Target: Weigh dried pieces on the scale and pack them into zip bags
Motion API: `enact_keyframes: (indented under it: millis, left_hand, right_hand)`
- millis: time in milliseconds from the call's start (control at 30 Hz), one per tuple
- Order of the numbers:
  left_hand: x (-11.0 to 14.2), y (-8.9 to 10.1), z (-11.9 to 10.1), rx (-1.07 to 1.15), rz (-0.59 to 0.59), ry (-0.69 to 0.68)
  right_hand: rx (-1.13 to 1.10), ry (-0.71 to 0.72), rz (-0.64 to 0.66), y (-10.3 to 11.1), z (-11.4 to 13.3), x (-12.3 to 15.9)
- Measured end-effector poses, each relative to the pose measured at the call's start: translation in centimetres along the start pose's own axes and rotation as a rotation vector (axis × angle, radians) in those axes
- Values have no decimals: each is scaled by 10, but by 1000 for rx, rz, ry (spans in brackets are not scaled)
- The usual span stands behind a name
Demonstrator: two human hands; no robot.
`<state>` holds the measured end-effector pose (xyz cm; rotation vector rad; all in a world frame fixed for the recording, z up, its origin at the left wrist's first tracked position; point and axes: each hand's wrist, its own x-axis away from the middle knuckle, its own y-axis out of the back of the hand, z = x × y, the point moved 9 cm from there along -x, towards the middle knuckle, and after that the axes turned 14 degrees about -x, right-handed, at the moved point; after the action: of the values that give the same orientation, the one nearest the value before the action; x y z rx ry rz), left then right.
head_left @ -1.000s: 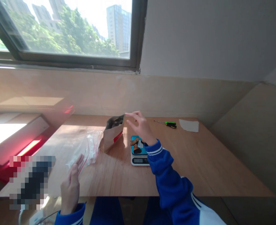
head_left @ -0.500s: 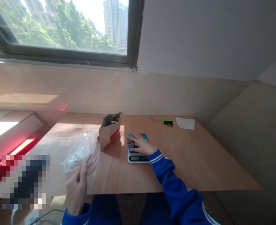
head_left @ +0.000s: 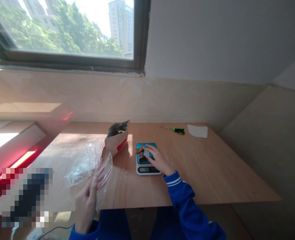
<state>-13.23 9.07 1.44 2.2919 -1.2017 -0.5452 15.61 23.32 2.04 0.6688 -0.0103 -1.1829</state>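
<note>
Looks like bagging step: L hand [head_left: 85, 205] pinches clear zip bag [head_left: 87, 166] lower centre; R hand [head_left: 157, 160] on brown pieces [head_left: 140, 150], on blue digital scale [head_left: 147, 169].
R fingers down, grip unclear. Next: bag mouth wants parting; can't tell if zip's open.

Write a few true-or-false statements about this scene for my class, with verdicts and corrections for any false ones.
1. The left hand holds a clear zip bag. True.
2. The right hand rests on the screwdriver. False: it is at the blue tray of the digital scale, apart from the screwdriver.
3. The kraft pouch stands to the right of the scale. False: it stands to the left of the scale.
4. A sheet of white paper lies to the right of the screwdriver. True.
</note>
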Motion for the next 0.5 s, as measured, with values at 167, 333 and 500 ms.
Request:
enact_keyframes:
  millis: [167, 333, 500]
  left_hand:
    - [-1, -11, 5, -29, 45, 6]
    - [2, -2, -3, -106, 21, -16]
    - [0, 27, 2, -204, -117, 85]
  right_hand:
    - [-87, 202, -45, 11, 78, -37]
    - [161, 415, 88, -27, 132, -81]
    - [390, 464, -14, -48, 123, -58]
